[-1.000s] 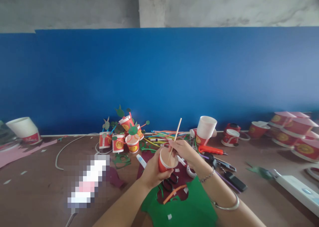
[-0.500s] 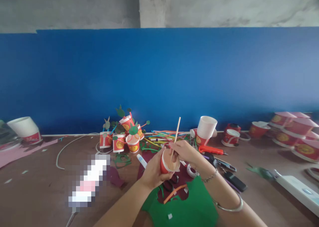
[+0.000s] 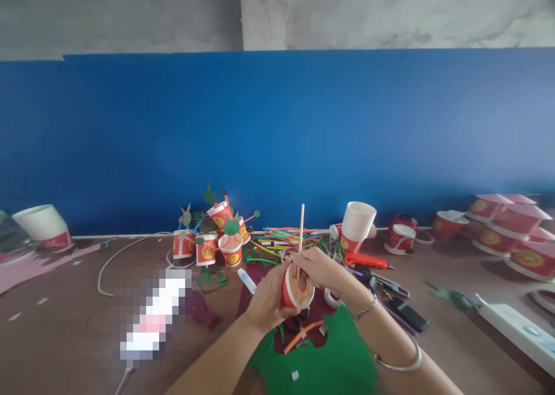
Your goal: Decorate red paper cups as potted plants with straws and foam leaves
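Note:
My left hand [image 3: 267, 298] is closed around a red-and-white paper cup [image 3: 304, 298], tilted so that its open mouth faces me. Between the fingers of my right hand [image 3: 321, 269] is a thin wooden stick [image 3: 302, 228]. Its lower end reaches into the cup and its upper end points up. Below the cup lie a green sheet [image 3: 321, 366] with cut-outs, a bent orange strip [image 3: 303, 336] and a dark red sheet [image 3: 246, 298]. A roll of white tape [image 3: 332, 298] sits partly hidden behind my right wrist.
Decorated paper cups [image 3: 206, 250] with green leaf shapes stand at the back. Several coloured strips [image 3: 295, 236] lie beside a white cup stack [image 3: 358, 220]. To the right are an orange utility knife [image 3: 366, 261], black keys [image 3: 407, 314] and a glue gun [image 3: 520, 328]. A blurred-out white object [image 3: 154, 314] lies left.
The stick has swung from a rightward lean to nearly upright in my right hand. The cup has turned slightly and shifted a little to the right with my left hand.

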Demonstrator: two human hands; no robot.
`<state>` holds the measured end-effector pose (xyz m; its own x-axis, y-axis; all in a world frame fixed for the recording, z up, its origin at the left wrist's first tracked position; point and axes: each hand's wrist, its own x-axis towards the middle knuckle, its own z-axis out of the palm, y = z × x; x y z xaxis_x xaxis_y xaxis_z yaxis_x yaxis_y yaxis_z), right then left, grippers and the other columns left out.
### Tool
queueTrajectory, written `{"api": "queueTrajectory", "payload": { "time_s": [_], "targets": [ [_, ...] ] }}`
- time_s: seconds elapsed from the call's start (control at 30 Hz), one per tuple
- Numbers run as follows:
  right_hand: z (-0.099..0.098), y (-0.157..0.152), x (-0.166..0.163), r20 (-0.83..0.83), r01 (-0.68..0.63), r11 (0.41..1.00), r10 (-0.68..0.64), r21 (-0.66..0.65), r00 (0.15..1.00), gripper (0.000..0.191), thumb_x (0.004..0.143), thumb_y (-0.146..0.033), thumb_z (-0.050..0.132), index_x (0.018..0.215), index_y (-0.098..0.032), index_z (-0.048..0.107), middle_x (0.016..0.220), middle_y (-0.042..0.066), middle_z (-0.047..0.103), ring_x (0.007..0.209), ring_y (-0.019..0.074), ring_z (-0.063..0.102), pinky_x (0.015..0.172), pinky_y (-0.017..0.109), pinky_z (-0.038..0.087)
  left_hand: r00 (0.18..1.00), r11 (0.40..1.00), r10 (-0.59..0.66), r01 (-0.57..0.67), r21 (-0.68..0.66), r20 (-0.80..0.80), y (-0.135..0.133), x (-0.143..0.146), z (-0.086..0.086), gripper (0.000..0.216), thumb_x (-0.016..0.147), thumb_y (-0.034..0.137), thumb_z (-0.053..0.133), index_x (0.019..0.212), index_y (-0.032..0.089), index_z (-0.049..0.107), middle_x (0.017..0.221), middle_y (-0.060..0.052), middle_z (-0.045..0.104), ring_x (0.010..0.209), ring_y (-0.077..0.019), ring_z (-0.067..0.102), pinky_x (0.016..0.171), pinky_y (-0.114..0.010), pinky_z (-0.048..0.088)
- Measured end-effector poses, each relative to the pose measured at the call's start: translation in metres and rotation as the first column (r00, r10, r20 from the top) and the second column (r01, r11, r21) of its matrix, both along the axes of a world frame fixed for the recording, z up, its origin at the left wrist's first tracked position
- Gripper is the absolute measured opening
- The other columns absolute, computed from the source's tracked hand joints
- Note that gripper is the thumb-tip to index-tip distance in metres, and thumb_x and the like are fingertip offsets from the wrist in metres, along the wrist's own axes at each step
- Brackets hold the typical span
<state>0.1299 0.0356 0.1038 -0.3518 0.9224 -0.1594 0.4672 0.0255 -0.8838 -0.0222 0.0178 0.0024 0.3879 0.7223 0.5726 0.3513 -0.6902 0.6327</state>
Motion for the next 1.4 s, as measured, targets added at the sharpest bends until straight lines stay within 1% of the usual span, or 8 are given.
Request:
{"api": "queueTrajectory", "payload": {
  "time_s": [0.2, 0.37, 0.57, 0.7, 0.9, 1.03, 1.2, 1.4],
  "targets": [
    [-0.002, -0.001, 0.001, -0.016, -0.009, 1.000, 0.009, -0.005, 1.000, 0.043, 0.088, -0.034, 0.042, 0.052, -0.015, 0.057, 0.034, 0.000, 0.055, 0.025, 0.0050, 0.030, 0.031, 0.017, 0.022, 0.999, 0.997, -0.040, 0.041, 0.067, -0.017, -0.001, 0.001, 0.000, 0.094, 0.071, 0.078, 0.035, 0.143, 0.018, 0.024, 0.135, -0.017, 0.045, 0.123, -0.0332, 0.044, 0.102, -0.046, 0.035],
    [-0.004, -0.001, 0.001, 0.048, -0.019, 0.999, 0.017, 0.040, 0.999, 0.045, 0.088, -0.036, 0.040, 0.051, -0.015, 0.055, 0.038, 0.001, 0.057, 0.025, 0.0050, 0.032, 0.031, 0.017, 0.025, 0.999, 0.995, -0.026, 0.028, 0.097, -0.019, 0.000, 0.001, -0.003, 0.092, 0.072, 0.079, 0.032, 0.142, 0.020, 0.024, 0.134, -0.017, 0.047, 0.121, -0.0326, 0.047, 0.100, -0.047, 0.037],
    [-0.014, -0.004, -0.008, 0.094, -0.030, 0.993, 0.019, 0.117, 0.995, 0.047, 0.086, -0.038, 0.042, 0.046, -0.017, 0.055, 0.039, 0.002, 0.057, 0.034, 0.0105, 0.049, 0.038, 0.019, 0.037, 0.993, 0.995, 0.092, -0.094, 0.024, 0.073, 0.003, -0.002, -0.002, 0.082, 0.075, 0.067, 0.051, 0.136, 0.016, 0.033, 0.126, -0.017, 0.053, 0.116, -0.0326, 0.051, 0.095, -0.046, 0.041],
    [-0.011, -0.009, -0.010, 0.119, -0.082, 0.963, 0.053, 0.255, 0.992, 0.050, 0.088, -0.044, 0.038, 0.050, -0.018, 0.056, 0.044, 0.002, 0.059, 0.043, 0.0126, 0.056, 0.048, 0.021, 0.041, 0.993, 0.996, 0.070, -0.075, 0.047, 0.100, 0.006, -0.005, 0.002, 0.076, 0.073, 0.062, 0.059, 0.131, 0.018, 0.037, 0.121, -0.015, 0.055, 0.111, -0.0310, 0.053, 0.093, -0.044, 0.042],
    [0.005, -0.011, -0.006, 0.109, 0.141, 0.868, -0.218, 0.475, 0.970, 0.038, 0.085, -0.045, 0.044, 0.059, -0.020, 0.053, 0.047, -0.002, 0.054, 0.045, 0.0121, 0.047, 0.046, 0.022, 0.033, 0.996, 0.990, 0.081, -0.085, 0.110, 0.044, 0.007, -0.005, 0.000, 0.073, 0.072, 0.065, 0.057, 0.126, 0.018, 0.040, 0.115, -0.015, 0.054, 0.106, -0.0311, 0.054, 0.090, -0.045, 0.042],
    [0.009, -0.009, -0.005, -0.006, 0.246, 0.807, -0.289, 0.537, 0.957, 0.032, 0.087, -0.045, 0.043, 0.066, -0.021, 0.049, 0.053, -0.001, 0.057, 0.051, 0.0132, 0.051, 0.051, 0.023, 0.035, 0.998, 0.990, 0.051, -0.046, 0.132, -0.031, 0.005, -0.004, -0.001, 0.075, 0.071, 0.065, 0.059, 0.127, 0.021, 0.038, 0.116, -0.014, 0.054, 0.106, -0.0312, 0.054, 0.089, -0.045, 0.042],
    [0.008, -0.006, -0.001, 0.030, 0.201, 0.822, -0.256, 0.532, 0.966, 0.034, 0.089, -0.038, 0.038, 0.060, -0.021, 0.048, 0.050, -0.001, 0.055, 0.049, 0.0128, 0.049, 0.051, 0.023, 0.035, 0.996, 0.990, 0.087, -0.082, 0.115, -0.036, 0.000, -0.003, 0.000, 0.072, 0.066, 0.062, 0.065, 0.121, 0.022, 0.043, 0.110, -0.012, 0.059, 0.099, -0.0303, 0.057, 0.086, -0.045, 0.045],
    [0.007, -0.007, 0.000, 0.151, 0.062, 0.886, -0.146, 0.459, 0.978, 0.036, 0.087, -0.034, 0.041, 0.054, -0.020, 0.050, 0.048, 0.000, 0.058, 0.046, 0.0115, 0.048, 0.050, 0.023, 0.033, 0.984, 0.989, 0.150, -0.149, -0.010, 0.092, -0.003, -0.002, 0.001, 0.072, 0.059, 0.047, 0.076, 0.119, 0.021, 0.047, 0.114, -0.012, 0.059, 0.104, -0.0309, 0.057, 0.089, -0.045, 0.045]
  ]
}}
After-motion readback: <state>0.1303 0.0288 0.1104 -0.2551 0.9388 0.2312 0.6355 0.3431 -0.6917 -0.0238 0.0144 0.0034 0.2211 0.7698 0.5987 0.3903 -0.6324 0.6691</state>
